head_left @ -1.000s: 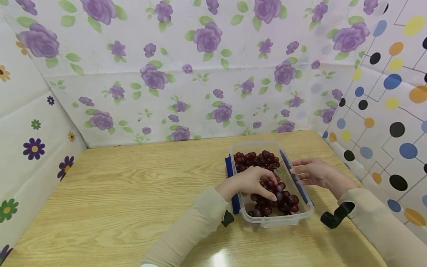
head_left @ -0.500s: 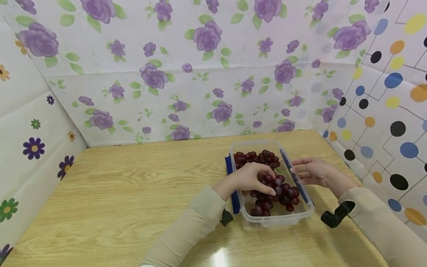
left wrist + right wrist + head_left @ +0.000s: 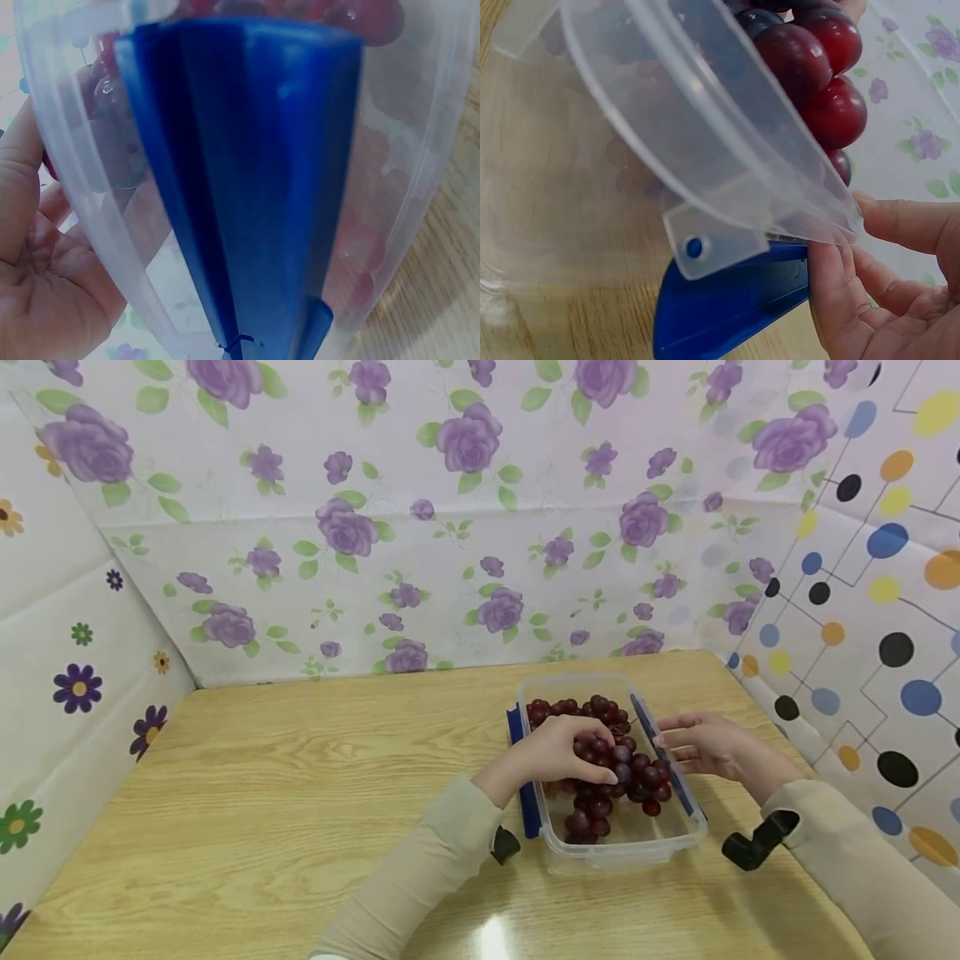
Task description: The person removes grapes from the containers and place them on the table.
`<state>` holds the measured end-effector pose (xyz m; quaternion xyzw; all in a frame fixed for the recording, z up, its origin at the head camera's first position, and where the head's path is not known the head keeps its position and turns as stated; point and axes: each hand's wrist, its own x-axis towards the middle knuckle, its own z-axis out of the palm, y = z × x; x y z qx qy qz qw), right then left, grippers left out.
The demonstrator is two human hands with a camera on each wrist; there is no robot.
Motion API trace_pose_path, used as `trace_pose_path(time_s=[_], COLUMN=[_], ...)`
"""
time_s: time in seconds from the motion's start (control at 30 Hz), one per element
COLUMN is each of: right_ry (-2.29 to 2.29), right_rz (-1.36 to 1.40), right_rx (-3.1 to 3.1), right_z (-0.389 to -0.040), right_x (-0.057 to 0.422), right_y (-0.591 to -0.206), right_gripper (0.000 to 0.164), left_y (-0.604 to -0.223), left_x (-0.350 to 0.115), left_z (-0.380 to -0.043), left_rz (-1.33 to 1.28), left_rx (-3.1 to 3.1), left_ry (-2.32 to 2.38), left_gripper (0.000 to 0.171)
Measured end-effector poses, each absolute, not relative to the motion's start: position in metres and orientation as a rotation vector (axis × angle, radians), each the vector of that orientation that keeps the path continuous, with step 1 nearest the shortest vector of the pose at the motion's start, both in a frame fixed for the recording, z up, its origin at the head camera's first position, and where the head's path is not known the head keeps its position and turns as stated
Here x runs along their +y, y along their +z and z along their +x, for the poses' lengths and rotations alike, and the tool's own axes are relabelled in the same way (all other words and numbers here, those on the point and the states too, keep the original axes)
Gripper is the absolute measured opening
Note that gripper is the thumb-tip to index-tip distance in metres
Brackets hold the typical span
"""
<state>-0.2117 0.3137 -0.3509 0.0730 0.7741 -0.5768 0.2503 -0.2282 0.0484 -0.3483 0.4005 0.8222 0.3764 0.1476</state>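
Note:
A clear plastic container (image 3: 637, 850) with blue side latches stands on the table. My left hand (image 3: 561, 750) reaches over its left rim and grips a bunch of dark red grapes (image 3: 598, 807), thumb on the near side. The bunch's lower grapes hang toward the container's near end. More red grapes (image 3: 566, 708) lie at the far end. On the right side, my right hand (image 3: 708, 750) pinches the rim: in the right wrist view the thumb touches the rim and the fingers (image 3: 832, 300) lie against the outer wall by a blue latch (image 3: 727, 307).
The wooden table (image 3: 315, 777) extends to the left of the container. Flowered sheeting (image 3: 450, 527) covers the back, and a dotted sheet (image 3: 892, 652) rises close beyond the right hand. A black wrist mount (image 3: 757, 843) sits on the right sleeve.
My left hand has risen slightly and moved away from me with the grape bunch, baring more of the container's near floor. The right hand and the container have stayed in place.

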Motion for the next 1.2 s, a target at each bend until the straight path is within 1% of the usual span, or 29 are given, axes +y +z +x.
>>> trace_pose_path(time_s=[0.27, 0.5, 0.63, 1.0, 1.2], right_ry=[-1.598, -1.641, -1.644, -1.669, -1.670], right_rz=[0.194, 0.190, 0.190, 0.206, 0.212], right_rx=[2.073, 2.034, 2.027, 2.006, 2.003], right_z=[-0.213, -0.213, -0.212, -0.212, -0.211], right_x=[0.313, 0.315, 0.315, 0.313, 0.313], right_y=[-0.352, -0.352, -0.352, -0.352, -0.351], right_gripper=[0.068, 0.062, 0.062, 0.056, 0.059], left_y=[-0.343, -0.337, -0.335, -0.331, -0.327], left_x=[0.044, 0.041, 0.039, 0.033, 0.030], left_z=[-0.228, -0.228, -0.228, -0.230, -0.230], left_rz=[1.178, 1.138, 1.121, 1.111, 1.102], left_rx=[2.389, 2.399, 2.411, 2.399, 2.414], left_ry=[1.147, 1.169, 1.178, 1.262, 1.268], left_gripper=[0.035, 0.036, 0.037, 0.033, 0.034])
